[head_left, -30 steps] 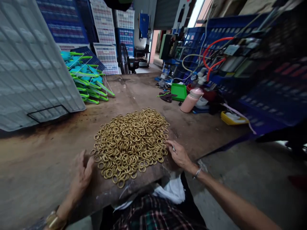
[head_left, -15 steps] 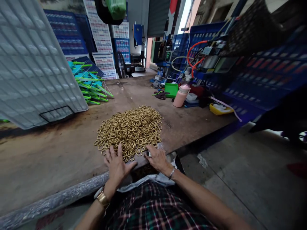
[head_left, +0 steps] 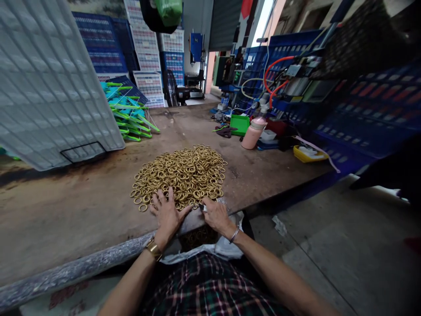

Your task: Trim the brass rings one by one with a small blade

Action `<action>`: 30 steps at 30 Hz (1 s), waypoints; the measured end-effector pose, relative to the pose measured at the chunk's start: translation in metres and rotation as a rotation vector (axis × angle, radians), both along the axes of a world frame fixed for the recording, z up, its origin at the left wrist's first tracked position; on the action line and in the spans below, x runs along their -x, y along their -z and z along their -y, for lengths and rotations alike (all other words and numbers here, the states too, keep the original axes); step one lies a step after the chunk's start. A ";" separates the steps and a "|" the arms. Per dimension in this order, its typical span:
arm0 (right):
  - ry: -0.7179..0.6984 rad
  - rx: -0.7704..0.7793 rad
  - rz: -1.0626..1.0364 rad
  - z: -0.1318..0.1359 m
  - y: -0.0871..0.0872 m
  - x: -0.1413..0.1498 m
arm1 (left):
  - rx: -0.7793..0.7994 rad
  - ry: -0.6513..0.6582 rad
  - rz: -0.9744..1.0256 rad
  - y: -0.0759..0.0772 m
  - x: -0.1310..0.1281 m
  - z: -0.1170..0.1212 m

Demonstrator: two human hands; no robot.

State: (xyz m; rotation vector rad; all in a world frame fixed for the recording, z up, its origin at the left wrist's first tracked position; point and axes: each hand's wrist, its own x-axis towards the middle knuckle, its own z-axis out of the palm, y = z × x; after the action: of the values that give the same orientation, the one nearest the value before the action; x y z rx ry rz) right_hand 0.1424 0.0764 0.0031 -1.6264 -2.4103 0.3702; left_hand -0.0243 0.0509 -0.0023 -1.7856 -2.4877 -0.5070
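A heap of brass-coloured rings (head_left: pixel 184 171) lies spread near the front edge of the worktable (head_left: pixel 108 193). Over the heap's near left edge my left hand (head_left: pixel 167 216) is open, fingers spread and touching rings. To its right, at the heap's near edge, my right hand (head_left: pixel 217 216) is closed, thumb and fingers bent together. A small dark and white bit shows at its fingertips, too small to name. Below the table edge, against my body, a white sack (head_left: pixel 210 251) gapes between my forearms, with more rings in its shadowed inside.
A grey ribbed plastic crate (head_left: pixel 62 87) stands tilted at the left, beside green and blue hangers (head_left: pixel 131 116). At the right are a pink bottle (head_left: pixel 253 134), a green tray (head_left: pixel 240 124) and a yellow dish (head_left: pixel 309 154). Plastic wrap (head_left: pixel 75 270) covers the table's front edge.
My left hand has moved slightly forward and right, further onto the near rings. The right hand stays at the heap's edge. The whole view has shifted a little.
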 end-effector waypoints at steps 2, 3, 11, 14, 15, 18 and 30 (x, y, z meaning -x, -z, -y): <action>0.014 0.008 -0.086 -0.003 0.001 -0.003 | -0.001 -0.004 0.007 0.000 0.001 -0.002; 0.030 0.016 -0.147 -0.005 0.002 -0.005 | -0.010 -0.005 0.008 0.001 0.002 -0.002; 0.126 0.109 -0.672 -0.019 0.009 -0.014 | -0.411 0.133 0.102 0.002 0.004 0.028; 0.097 0.133 -0.726 -0.014 0.004 -0.012 | -0.450 0.247 0.438 -0.006 -0.009 0.040; 0.082 0.146 -0.743 -0.011 0.001 -0.011 | -0.419 0.264 0.597 -0.010 -0.014 0.043; 0.007 0.179 -0.794 -0.001 -0.009 -0.007 | -0.240 0.165 1.087 -0.019 -0.029 0.044; -0.147 0.220 -0.820 0.023 -0.018 -0.001 | 0.095 0.119 1.622 -0.030 -0.035 0.047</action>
State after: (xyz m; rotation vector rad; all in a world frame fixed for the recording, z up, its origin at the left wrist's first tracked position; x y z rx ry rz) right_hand 0.1437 0.0530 0.0209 -1.0465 -1.8815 1.1079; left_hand 0.0104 0.0040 0.0273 -1.7719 -2.9900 -2.7462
